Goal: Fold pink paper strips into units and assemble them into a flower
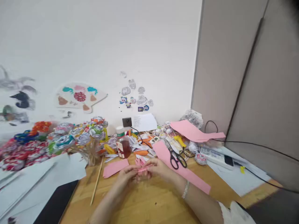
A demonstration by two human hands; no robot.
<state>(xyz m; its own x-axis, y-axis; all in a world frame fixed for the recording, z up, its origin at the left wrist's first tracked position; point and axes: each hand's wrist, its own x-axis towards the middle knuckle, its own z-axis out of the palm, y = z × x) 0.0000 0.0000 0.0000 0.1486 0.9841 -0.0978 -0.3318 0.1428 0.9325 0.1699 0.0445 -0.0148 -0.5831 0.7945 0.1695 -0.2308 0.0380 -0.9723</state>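
Both my hands meet over the middle of the wooden table, pinching a small pink paper piece [143,169] between them. My left hand [128,174] is closed on its left end, and my right hand [157,168] is closed on its right side; the fingertips are slightly blurred. Just left of them lies a cut pink paper sheet [115,168]. Black-handled scissors [177,159] rest on a long pink paper strip [193,179] to the right of my right hand. Behind my left hand stands a jar of brownish-red liquid [124,147].
A thin wooden stick [96,182] and a bundle of sticks [90,152] lie to the left. Crumpled colourful paper balls [65,140] pile along the wall. White sheets [35,183] cover a black flat object [58,203]. At right, a black cable [261,177] crosses white paper.
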